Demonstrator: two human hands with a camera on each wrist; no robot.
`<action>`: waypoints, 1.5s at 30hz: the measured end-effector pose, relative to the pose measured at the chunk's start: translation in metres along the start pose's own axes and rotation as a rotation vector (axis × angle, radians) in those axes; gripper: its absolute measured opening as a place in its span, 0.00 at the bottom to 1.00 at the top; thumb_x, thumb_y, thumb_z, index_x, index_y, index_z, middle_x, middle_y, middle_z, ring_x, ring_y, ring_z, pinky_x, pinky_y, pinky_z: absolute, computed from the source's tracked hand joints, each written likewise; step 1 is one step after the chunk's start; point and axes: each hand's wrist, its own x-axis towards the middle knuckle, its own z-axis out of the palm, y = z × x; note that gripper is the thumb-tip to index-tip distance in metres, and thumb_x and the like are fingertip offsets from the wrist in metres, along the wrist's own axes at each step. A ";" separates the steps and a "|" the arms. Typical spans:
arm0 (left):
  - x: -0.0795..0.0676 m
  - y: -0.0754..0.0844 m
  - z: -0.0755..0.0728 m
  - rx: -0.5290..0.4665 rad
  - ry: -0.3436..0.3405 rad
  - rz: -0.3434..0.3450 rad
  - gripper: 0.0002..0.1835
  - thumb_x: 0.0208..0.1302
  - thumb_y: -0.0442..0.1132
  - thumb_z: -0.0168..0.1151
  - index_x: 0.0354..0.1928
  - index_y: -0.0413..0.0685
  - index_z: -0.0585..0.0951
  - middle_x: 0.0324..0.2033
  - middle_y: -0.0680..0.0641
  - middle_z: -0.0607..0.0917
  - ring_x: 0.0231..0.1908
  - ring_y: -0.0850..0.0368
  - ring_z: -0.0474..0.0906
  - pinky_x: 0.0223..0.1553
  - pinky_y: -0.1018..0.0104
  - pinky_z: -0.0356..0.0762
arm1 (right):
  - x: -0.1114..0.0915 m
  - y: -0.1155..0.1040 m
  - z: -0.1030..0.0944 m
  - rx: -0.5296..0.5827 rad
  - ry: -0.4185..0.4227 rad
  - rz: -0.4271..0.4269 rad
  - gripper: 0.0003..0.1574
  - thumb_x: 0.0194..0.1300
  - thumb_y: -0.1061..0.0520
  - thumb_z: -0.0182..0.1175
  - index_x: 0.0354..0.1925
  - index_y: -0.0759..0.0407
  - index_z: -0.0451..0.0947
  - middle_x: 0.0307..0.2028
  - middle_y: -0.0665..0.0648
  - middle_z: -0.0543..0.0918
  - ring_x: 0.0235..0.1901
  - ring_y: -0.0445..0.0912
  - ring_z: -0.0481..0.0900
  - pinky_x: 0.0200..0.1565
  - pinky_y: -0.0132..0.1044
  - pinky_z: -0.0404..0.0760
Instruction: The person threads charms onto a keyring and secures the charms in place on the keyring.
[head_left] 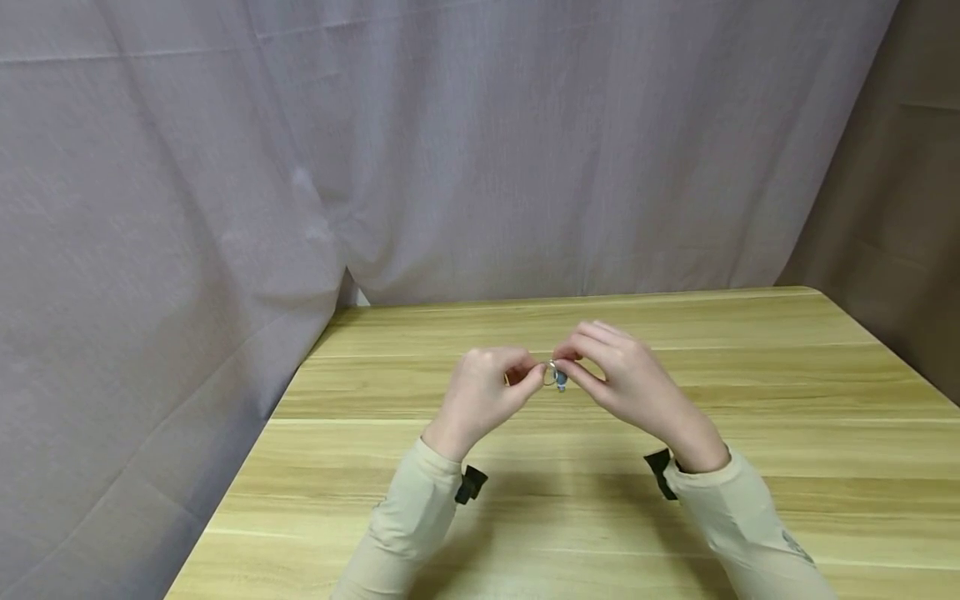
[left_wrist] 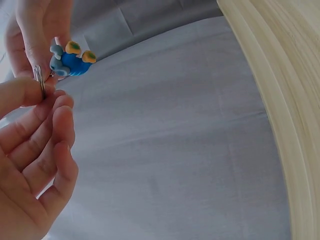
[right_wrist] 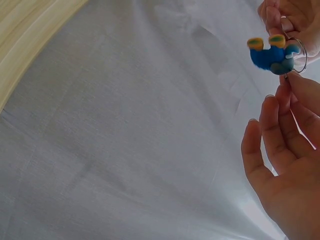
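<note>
Both hands meet above the middle of the table around a small keychain. My left hand (head_left: 487, 387) pinches a metal split ring (left_wrist: 41, 82) between thumb and forefinger. A small blue charm figure (left_wrist: 76, 64) with a grey-blue head and orange-yellow feet hangs beside the ring. My right hand (head_left: 621, 375) pinches the small metal fitting by the figure's head with thumb and forefinger. In the right wrist view, the figure (right_wrist: 268, 58) lies sideways, its feet turned up, and the ring stands behind its head. The fingertips of both hands cover parts of the fitting.
Under the hands is a light wood-grain table (head_left: 570, 517). Grey cloth (head_left: 465, 167) hangs behind it and along the left side, and a darker brownish cloth (head_left: 892, 192) hangs at the right. Black straps (head_left: 471, 485) show at both wrists.
</note>
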 end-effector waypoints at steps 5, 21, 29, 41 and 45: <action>-0.001 0.001 0.000 0.008 0.018 -0.017 0.10 0.55 0.32 0.63 0.18 0.48 0.81 0.14 0.55 0.79 0.17 0.69 0.68 0.22 0.84 0.62 | 0.000 -0.001 0.000 0.008 0.004 -0.006 0.12 0.49 0.69 0.70 0.32 0.58 0.80 0.28 0.48 0.81 0.30 0.38 0.75 0.36 0.24 0.72; -0.001 0.003 0.000 0.013 0.019 -0.089 0.15 0.54 0.33 0.60 0.12 0.48 0.75 0.09 0.55 0.71 0.13 0.71 0.57 0.17 0.82 0.49 | 0.000 -0.001 -0.001 0.005 -0.005 -0.003 0.12 0.49 0.69 0.70 0.31 0.57 0.80 0.28 0.48 0.80 0.31 0.38 0.75 0.35 0.29 0.74; 0.000 0.003 0.000 0.001 -0.034 -0.147 0.03 0.58 0.37 0.65 0.28 0.46 0.84 0.19 0.53 0.85 0.19 0.66 0.74 0.22 0.82 0.65 | -0.001 0.000 0.000 0.014 -0.006 -0.006 0.12 0.49 0.69 0.70 0.31 0.58 0.80 0.28 0.48 0.81 0.31 0.38 0.76 0.36 0.28 0.74; 0.001 0.003 0.002 -0.002 -0.017 -0.037 0.08 0.59 0.35 0.64 0.22 0.49 0.82 0.18 0.54 0.82 0.20 0.66 0.75 0.24 0.83 0.66 | -0.001 0.002 0.001 0.006 -0.015 0.002 0.11 0.50 0.69 0.70 0.31 0.58 0.80 0.28 0.49 0.80 0.31 0.40 0.77 0.35 0.34 0.78; 0.001 0.003 0.001 0.001 -0.013 -0.038 0.08 0.58 0.33 0.64 0.21 0.48 0.82 0.17 0.54 0.82 0.19 0.66 0.74 0.23 0.82 0.66 | -0.001 0.002 0.001 0.000 -0.025 0.009 0.11 0.50 0.68 0.70 0.30 0.58 0.80 0.28 0.48 0.80 0.31 0.40 0.77 0.36 0.36 0.78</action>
